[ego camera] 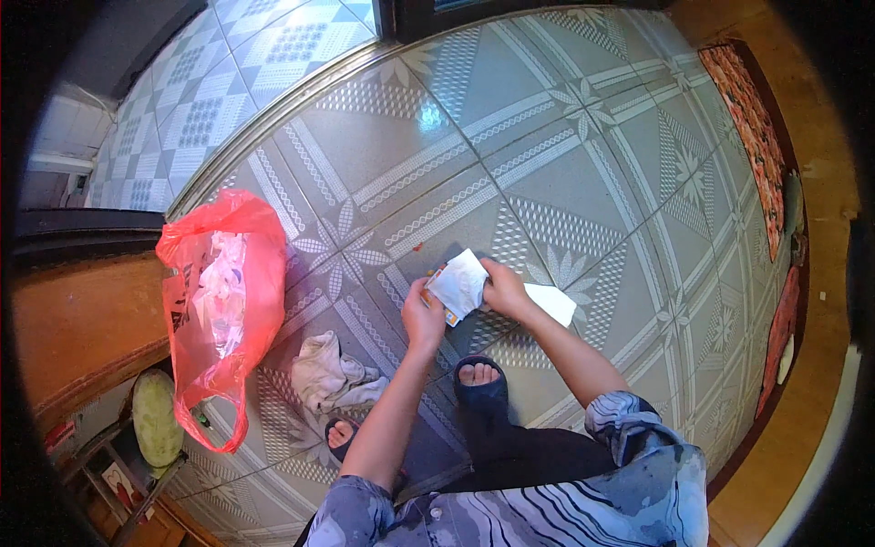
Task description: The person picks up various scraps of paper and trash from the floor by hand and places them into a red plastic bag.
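Observation:
Between my two hands is a small stack of papers or packets (pixel 461 286), with a white sheet on top and orange-and-white printed edges showing below. My left hand (pixel 422 316) grips its left side. At its right edge, my right hand (pixel 503 287) pinches the white top piece. A separate white sheet or card (pixel 551 303) appears just beyond my right wrist; whether it lies on the floor or is held, I cannot tell. To the left, a red plastic bag (pixel 263 287) gapes, with crumpled pale, shiny wrapping (pixel 222 294) inside.
A crumpled beige cloth (pixel 331 376) lies on the patterned tile floor (pixel 424 184) near my sandalled feet. A pale green gourd (pixel 156 420) rests at the lower left beside a wooden cabinet (pixel 96 331). A raised threshold (pixel 273 113) crosses the upper left. Red patterned mats (pixel 748 130) line the right.

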